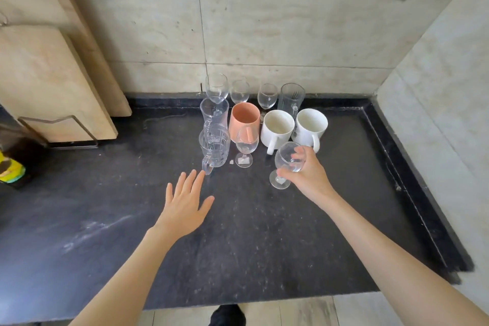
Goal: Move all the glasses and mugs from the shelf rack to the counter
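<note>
Several glasses and mugs stand grouped on the black counter point(264, 233) near the back wall. My right hand point(308, 176) grips a small stemmed glass point(284, 157) whose foot rests on the counter, in front of two white mugs point(277, 128) point(311, 126). An orange cup point(243, 122) stands to their left, with a stemmed glass point(246, 147) in front of it. A clear glass mug point(214, 149) is at the front left; my left hand point(185, 205) hovers flat and open just below its handle. Wine glasses point(217, 87) line the back. The shelf rack is not in view.
A stone slab point(53, 82) leans in a wire holder point(60, 135) at the left. A dark bottle with a yellow label point(10, 167) stands at the far left edge. The counter has a raised rim point(404, 172) on the right beside the tiled wall.
</note>
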Action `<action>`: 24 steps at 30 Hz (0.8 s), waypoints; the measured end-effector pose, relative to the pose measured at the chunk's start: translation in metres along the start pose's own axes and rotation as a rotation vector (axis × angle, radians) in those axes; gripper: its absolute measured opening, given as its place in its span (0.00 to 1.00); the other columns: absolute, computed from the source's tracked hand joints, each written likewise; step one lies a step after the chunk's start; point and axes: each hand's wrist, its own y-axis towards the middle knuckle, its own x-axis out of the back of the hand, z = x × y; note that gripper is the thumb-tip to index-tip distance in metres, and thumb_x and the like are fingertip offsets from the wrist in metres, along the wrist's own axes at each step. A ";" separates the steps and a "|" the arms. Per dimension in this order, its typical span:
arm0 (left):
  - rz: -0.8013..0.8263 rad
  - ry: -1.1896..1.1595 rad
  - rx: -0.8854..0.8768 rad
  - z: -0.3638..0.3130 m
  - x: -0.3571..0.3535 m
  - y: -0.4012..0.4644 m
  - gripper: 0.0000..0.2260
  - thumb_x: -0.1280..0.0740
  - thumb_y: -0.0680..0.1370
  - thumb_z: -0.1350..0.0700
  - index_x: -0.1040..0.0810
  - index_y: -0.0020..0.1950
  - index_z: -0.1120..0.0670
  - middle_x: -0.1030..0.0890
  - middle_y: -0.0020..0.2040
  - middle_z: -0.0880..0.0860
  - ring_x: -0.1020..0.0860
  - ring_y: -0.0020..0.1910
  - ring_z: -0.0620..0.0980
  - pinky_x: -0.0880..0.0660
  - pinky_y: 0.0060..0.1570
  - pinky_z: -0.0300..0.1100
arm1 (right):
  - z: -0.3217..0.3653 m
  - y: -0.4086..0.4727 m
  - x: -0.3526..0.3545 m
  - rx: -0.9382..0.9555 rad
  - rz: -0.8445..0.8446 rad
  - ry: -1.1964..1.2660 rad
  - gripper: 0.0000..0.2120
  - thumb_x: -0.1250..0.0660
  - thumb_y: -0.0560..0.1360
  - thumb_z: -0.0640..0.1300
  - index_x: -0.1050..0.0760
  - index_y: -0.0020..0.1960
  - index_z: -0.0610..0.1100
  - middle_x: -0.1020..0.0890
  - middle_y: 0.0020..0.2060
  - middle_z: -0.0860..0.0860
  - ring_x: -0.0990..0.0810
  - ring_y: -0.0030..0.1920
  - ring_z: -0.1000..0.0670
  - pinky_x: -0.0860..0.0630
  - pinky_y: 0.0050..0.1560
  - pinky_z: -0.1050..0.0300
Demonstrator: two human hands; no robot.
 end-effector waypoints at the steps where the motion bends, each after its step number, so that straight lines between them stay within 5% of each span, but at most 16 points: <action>1: 0.024 -0.005 0.024 0.006 -0.009 0.003 0.29 0.49 0.79 0.43 0.56 0.76 0.51 0.53 0.78 0.52 0.57 0.76 0.54 0.58 0.71 0.57 | -0.003 0.007 -0.005 -0.011 -0.003 -0.007 0.31 0.27 0.67 0.43 0.37 0.66 0.45 0.29 0.57 0.52 0.27 0.56 0.51 0.34 0.51 0.59; 7: 0.072 0.048 0.123 0.031 -0.045 0.020 0.33 0.46 0.78 0.42 0.57 0.76 0.54 0.57 0.77 0.56 0.58 0.75 0.57 0.55 0.70 0.61 | -0.017 0.044 -0.021 -0.008 -0.061 -0.024 0.29 0.25 0.64 0.40 0.32 0.62 0.43 0.28 0.51 0.53 0.26 0.48 0.57 0.31 0.40 0.72; 12: 0.140 0.082 0.184 0.037 -0.059 0.040 0.36 0.47 0.76 0.37 0.59 0.75 0.53 0.58 0.77 0.55 0.59 0.75 0.57 0.54 0.67 0.67 | -0.029 0.062 -0.025 0.011 -0.104 0.005 0.22 0.25 0.63 0.38 0.31 0.49 0.54 0.25 0.45 0.61 0.23 0.46 0.64 0.31 0.40 0.78; 16: 0.185 0.112 0.236 0.033 -0.064 0.061 0.38 0.53 0.73 0.32 0.62 0.75 0.49 0.62 0.77 0.54 0.64 0.74 0.58 0.56 0.65 0.71 | -0.036 0.073 -0.028 -0.047 -0.080 0.025 0.29 0.24 0.64 0.40 0.32 0.61 0.46 0.25 0.58 0.50 0.25 0.56 0.53 0.32 0.50 0.67; 24: 0.240 0.109 0.286 0.037 -0.071 0.068 0.39 0.65 0.65 0.26 0.76 0.66 0.44 0.70 0.75 0.51 0.71 0.72 0.56 0.65 0.63 0.70 | -0.043 0.078 -0.037 -0.055 -0.095 0.026 0.32 0.25 0.66 0.41 0.36 0.64 0.49 0.28 0.63 0.51 0.27 0.60 0.52 0.29 0.60 0.57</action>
